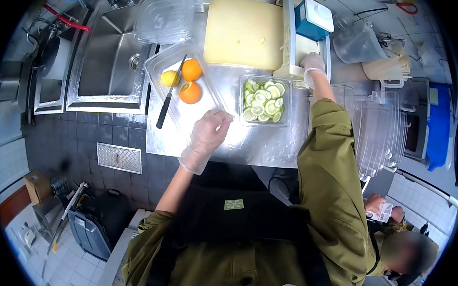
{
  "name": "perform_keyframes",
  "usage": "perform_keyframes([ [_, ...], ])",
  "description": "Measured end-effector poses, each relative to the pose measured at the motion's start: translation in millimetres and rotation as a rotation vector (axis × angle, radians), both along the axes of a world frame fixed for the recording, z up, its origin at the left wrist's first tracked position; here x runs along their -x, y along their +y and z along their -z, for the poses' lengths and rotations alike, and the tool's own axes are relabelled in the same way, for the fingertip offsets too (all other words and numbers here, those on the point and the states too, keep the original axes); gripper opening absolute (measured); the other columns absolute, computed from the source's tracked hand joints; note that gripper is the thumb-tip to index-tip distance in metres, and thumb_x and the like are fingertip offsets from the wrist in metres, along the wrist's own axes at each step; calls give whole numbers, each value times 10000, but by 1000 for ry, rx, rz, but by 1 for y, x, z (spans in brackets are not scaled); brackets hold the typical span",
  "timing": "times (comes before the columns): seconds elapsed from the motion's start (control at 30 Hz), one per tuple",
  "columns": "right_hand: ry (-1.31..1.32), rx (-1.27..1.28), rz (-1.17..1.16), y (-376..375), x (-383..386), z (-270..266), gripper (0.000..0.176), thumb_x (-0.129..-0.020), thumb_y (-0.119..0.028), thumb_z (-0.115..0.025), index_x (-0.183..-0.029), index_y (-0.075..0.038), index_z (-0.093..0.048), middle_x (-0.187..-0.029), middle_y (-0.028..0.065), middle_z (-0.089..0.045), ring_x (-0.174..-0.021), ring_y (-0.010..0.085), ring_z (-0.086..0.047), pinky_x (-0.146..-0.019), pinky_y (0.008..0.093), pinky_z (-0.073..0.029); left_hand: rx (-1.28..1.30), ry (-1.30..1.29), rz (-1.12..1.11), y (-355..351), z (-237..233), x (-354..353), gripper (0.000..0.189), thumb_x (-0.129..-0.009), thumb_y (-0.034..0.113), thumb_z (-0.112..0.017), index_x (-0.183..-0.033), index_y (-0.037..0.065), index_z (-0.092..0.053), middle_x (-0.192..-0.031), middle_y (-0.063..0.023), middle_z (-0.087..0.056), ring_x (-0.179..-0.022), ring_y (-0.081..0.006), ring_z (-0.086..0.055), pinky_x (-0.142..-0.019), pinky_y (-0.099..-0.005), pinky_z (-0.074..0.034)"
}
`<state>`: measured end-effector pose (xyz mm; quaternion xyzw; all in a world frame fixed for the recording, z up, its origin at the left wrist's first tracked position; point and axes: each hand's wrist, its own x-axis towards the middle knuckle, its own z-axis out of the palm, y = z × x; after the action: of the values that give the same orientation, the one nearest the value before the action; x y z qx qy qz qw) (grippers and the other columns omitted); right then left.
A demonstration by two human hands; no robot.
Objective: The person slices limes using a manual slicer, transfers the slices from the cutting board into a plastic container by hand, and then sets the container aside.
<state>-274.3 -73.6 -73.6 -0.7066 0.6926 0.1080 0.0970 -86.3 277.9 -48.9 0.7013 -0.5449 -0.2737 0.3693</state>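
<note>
My left hand [209,132], in a clear glove, hovers by the front end of a clear plastic tray [211,83]. Its fingers are curled together; whatever they hold, if anything, is hidden. In the tray are a lemon [170,78] and two oranges [192,69], the nearer orange [190,92] cut at its top. A knife [167,102] with a black handle lies slanting across the tray's left side. My right hand [313,61], also gloved, reaches to the near end of a white bin [289,43]; its fingers are mostly hidden. Between my hands stands a clear container of lime slices [263,100].
A yellow cutting board [244,28] with small scraps lies behind. The bin holds a teal box [314,19]. Stacked clear containers [164,17] stand beside the sink [110,61]. Clear panels [375,129] stand at right. A co-worker's hand [374,204] holds a white box lower right.
</note>
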Motion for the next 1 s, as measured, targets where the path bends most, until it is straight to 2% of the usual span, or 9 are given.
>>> perform_keyframes([
  [0.2,23,13,22,-1,-6,1,275,-811,-140,-560,-1053,-75,-672,-1159,181,-614,-1097,336,-582,-896,392,-479,-101,-1,-17,10,-6,-2,169,-890,187,-549,-918,66,-664,-947,-124,-641,-873,-300,-618,-772,-373,-502],
  [0.3,41,-16,20,0,-8,-2,293,-794,-149,-590,-1067,-77,-671,-1173,179,-608,-1107,331,-578,-901,390,-477,30,-6,-119,23,-3,-5,102,-855,134,-574,-843,61,-645,-823,-105,-634,-771,-305,-619,-669,-388,-505],
  [0.4,58,-62,17,-4,-9,-2,337,-770,-176,-626,-1087,-68,-665,-1191,187,-596,-1121,329,-569,-912,392,-470,105,28,-321,50,7,-8,101,-855,132,-576,-819,55,-630,-792,-110,-618,-743,-314,-611,-652,-390,-494],
  [0.53,24,-109,49,-8,-5,-2,397,-749,-206,-628,-1105,-32,-643,-1190,200,-593,-1131,339,-560,-918,384,-463,-47,14,-450,88,24,-9,105,-850,125,-585,-782,49,-610,-772,-119,-608,-701,-318,-604,-633,-388,-480],
  [0.73,-135,-49,98,1,1,-3,429,-717,-242,-610,-1083,-23,-649,-1183,215,-591,-1113,340,-569,-917,370,-457,-7,36,-557,109,20,-5,128,-861,151,-579,-808,47,-632,-782,-125,-621,-723,-315,-619,-653,-383,-490],
  [0.83,-213,124,101,16,-6,-23,428,-706,-241,-609,-1067,-14,-651,-1140,219,-610,-1082,345,-582,-901,372,-464,-137,2,-720,110,33,-7,171,-859,189,-603,-893,26,-645,-789,-156,-633,-744,-309,-632,-688,-363,-487],
  [0.87,-215,169,-42,20,-6,-37,355,-721,-242,-593,-997,-29,-659,-1005,219,-649,-979,363,-618,-834,390,-494,-217,74,-762,108,29,-8,265,-849,216,-621,-1012,8,-612,-795,-142,-640,-739,-303,-629,-709,-378,-485],
  [0.97,-579,253,-232,78,-1,-78,236,-737,-210,-591,-887,-35,-639,-837,215,-652,-829,343,-647,-719,421,-500,-185,7,-804,99,39,-8,354,-850,224,-621,-1100,-18,-554,-795,-124,-631,-728,-303,-620,-718,-391,-483],
  [1.0,-595,273,-332,93,4,-64,191,-756,-203,-584,-851,-41,-619,-797,206,-642,-798,349,-639,-690,426,-495,-173,-2,-802,96,50,-10,370,-834,244,-617,-1094,-10,-550,-742,-131,-603,-693,-286,-621,-682,-378,-491],
])
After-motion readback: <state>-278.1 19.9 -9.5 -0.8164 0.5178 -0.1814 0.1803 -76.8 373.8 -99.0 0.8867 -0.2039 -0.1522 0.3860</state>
